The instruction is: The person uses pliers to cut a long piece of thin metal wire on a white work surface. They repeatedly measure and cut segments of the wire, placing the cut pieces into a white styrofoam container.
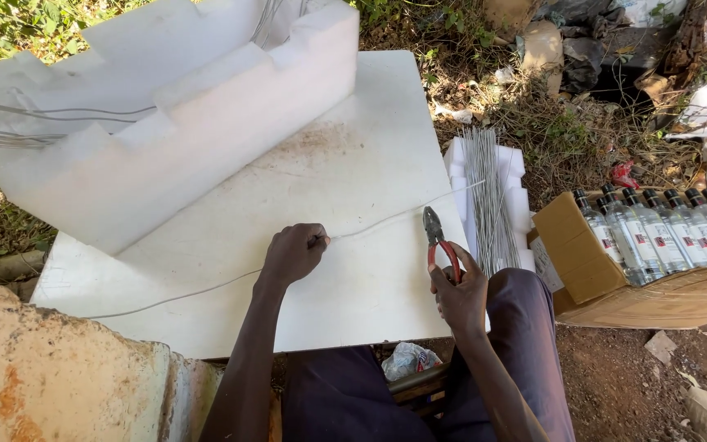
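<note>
Bottles (664,233) in box (583,262), rt of pliers (439,241)

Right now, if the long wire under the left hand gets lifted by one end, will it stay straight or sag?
The wire looks thin and runs in a gentle curve across the white board, so it would probably sag and spring rather than stay rigid. It likely weighs very little. Pinched by the left hand, it may slide on the smooth board.

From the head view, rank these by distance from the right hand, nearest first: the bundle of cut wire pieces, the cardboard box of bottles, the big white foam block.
1. Bundle of cut wire pieces: just above the right hand, at the board's right edge.
2. Cardboard box of bottles: farther right, on the ground.
3. Big white foam block: far upper left, across the board.
</note>
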